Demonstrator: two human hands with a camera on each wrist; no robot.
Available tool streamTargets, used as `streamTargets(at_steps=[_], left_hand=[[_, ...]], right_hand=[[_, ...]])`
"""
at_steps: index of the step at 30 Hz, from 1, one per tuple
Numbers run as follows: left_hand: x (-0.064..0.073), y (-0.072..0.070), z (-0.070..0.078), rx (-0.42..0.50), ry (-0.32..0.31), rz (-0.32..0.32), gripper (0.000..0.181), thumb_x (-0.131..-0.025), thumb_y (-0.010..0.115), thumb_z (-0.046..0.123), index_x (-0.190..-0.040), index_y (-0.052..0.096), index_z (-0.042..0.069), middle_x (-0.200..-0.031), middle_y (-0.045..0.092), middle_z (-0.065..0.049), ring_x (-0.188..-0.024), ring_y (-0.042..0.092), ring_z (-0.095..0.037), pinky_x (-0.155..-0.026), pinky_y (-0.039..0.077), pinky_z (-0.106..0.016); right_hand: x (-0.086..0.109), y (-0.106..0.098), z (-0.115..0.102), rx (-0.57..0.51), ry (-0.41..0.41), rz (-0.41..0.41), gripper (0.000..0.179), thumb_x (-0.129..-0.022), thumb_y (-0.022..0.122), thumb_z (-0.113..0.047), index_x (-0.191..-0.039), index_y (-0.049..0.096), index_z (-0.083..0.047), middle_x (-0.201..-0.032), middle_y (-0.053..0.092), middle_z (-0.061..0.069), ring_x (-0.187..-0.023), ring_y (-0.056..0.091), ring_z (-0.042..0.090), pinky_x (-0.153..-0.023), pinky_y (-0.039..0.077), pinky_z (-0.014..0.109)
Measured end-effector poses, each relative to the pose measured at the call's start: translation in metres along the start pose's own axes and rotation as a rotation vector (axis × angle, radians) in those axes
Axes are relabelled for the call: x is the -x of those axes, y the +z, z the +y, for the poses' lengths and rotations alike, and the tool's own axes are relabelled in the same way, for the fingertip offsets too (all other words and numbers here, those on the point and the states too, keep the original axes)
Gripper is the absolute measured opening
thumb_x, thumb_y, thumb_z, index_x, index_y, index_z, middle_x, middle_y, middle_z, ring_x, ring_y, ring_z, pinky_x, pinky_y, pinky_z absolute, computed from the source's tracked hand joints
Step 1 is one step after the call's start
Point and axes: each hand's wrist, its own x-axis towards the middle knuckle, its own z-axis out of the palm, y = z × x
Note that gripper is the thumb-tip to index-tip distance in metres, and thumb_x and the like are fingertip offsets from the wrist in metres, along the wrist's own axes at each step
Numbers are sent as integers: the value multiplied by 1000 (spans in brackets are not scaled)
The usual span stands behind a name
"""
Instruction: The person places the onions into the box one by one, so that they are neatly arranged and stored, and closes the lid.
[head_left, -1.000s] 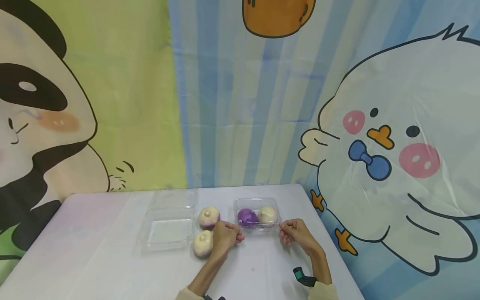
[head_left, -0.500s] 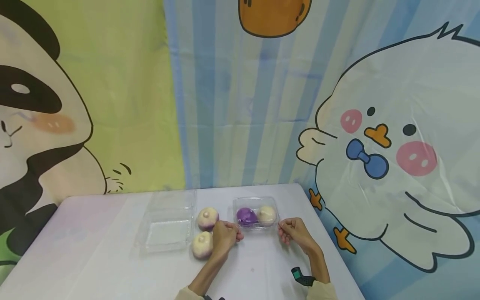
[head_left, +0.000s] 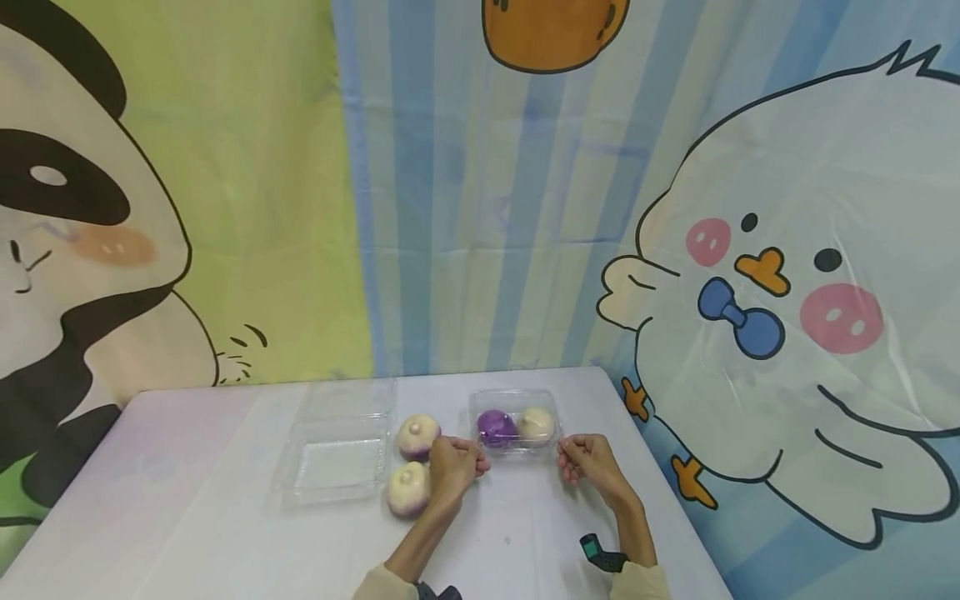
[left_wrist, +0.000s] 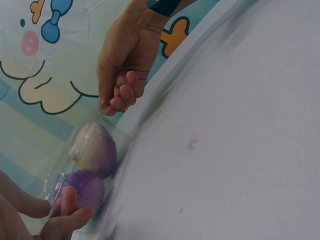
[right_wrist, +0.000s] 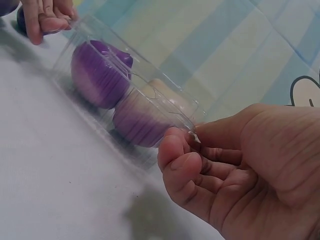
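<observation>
From eight and four o'clock, the box [head_left: 517, 400] is pinched by both hands [head_left: 454, 468] [head_left: 592, 465]; it could be tipped by uneven pulling.

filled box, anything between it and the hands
Nothing visible: the left hand and right hand pinch the filled box at opposite ends. The loose bulbs lie left of the left hand.

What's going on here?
A person pinches a clear plastic box at its near corners, left hand on one, right hand on the other. It holds a mostly purple bulb and a cream-and-purple bulb; its lid looks down, but I can't tell if it's latched. Two more bulbs sit on the table beside a second box, lid open.
</observation>
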Motion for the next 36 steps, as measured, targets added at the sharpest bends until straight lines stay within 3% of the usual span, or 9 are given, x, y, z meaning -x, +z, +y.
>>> streamTargets(at_steps=[14, 20, 29, 36], left_hand=[[5, -5, 4, 32, 7, 2, 10, -100, 65, -7, -105, 69, -14, -85, 78, -24, -64, 77, -21, -65, 70, -37], [7, -10, 5, 26, 8, -17, 12, -102, 67, -2, -104, 67, -14, -84, 78, -24, -62, 77, -19, -61, 69, -34], [26, -24, 17, -66, 103, -110, 25, -104, 69, 6, -99, 70, -18, -76, 78, -19, -62, 80, -28, -57, 68, -34], [43, -49, 48, -133, 210, -128, 25, -106, 68, 9, -94, 74, -11, -73, 78, -15, -58, 78, -23, -56, 67, -28]], right_hand=[[-2, 9, -1, -2, -3, 47, 32, -115, 55, -16, -115, 67, 15, -88, 73, 20, -64, 65, 15, -58, 60, 20], [-4, 11, -2, -11, -7, 54, 32, -115, 56, -15, -115, 67, 15, -86, 73, 16, -64, 65, 15, -58, 60, 20], [-2, 7, -1, -15, 3, 73, 33, -115, 57, -18, -115, 68, 14, -86, 73, 14, -66, 66, 16, -59, 61, 21], [-1, 4, 1, -20, 13, 66, 34, -115, 56, -17, -116, 67, 15, -86, 73, 15, -66, 66, 15, -60, 61, 20]])
